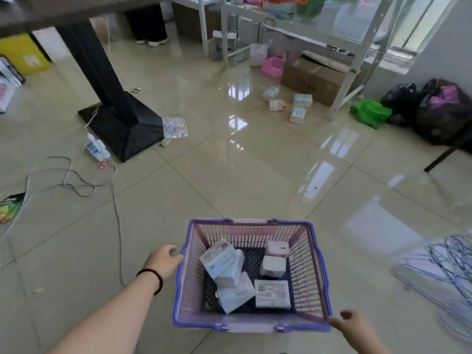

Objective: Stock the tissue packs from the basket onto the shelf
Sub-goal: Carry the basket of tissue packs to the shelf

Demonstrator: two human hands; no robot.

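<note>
A basket [320, 264] with a purple rim and pink slatted walls sits low in the middle of the view, with several white and pale blue tissue packs [224, 261] lying loose inside. My left hand [164, 259] curls against the basket's left rim. My right hand [357, 325] grips the near right corner of the rim. The white metal shelf [283, 30] stands at the far right, with bags and packs on its upper level. Several more tissue packs [302, 100] lie on the floor in front of it.
A black table pedestal [120, 123] stands at the left, beside a power strip [95, 148] and loose cables [76, 185]. Under the shelf are a cardboard box [314, 80] and a pink bin [273, 66]. Green and black bags [439, 111] and wire hangers [441, 264] lie at the right. A person's legs [149, 24] are at the back.
</note>
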